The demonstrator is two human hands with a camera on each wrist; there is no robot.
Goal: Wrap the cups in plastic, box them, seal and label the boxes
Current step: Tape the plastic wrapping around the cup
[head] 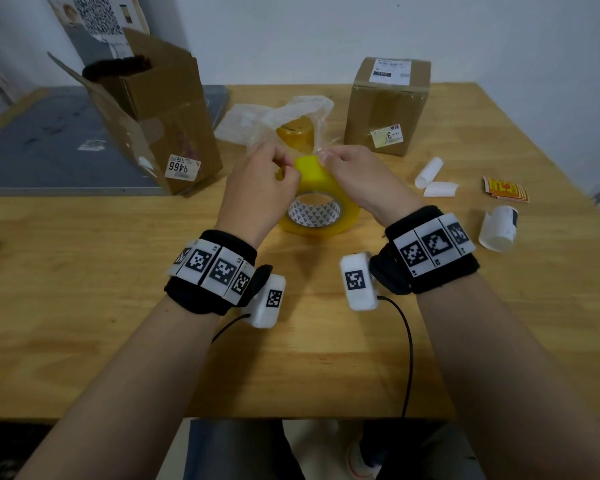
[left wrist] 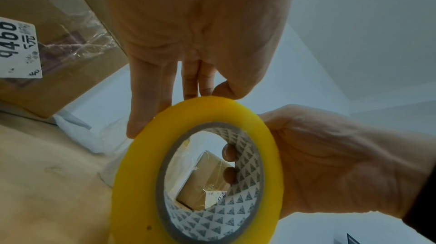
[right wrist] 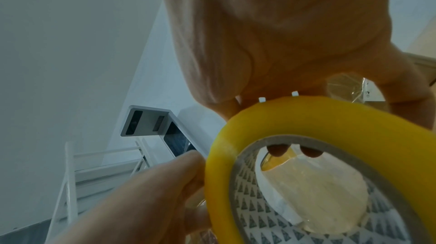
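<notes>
I see both hands up over the wooden bench [head: 84,306], and both hold one big yellow tape roll [head: 321,202]. The roll stands tilted on its edge between them, so I can look through its hole. My right hand [head: 357,178] has its grip closed on the roll: the thumb sits on the outer yellow side and two fingertips [left wrist: 228,152] hook inside the patterned core. My left hand [head: 257,192] has a narrow grip, with thumb and fingers pinching at the top rim of the roll.

Behind the hands lies a crumpled clear plastic bag [head: 278,116] with something yellow inside it. To the left stands an open brown box [head: 160,109] with its flaps up and a white sticker on it. To the right stands a closed brown box [head: 388,102], taped, with a label on top. A white cup [head: 497,228] lies on its side near the right edge. Two small white rolled pieces [head: 430,178] and red stickers [head: 504,188] lie close by.
</notes>
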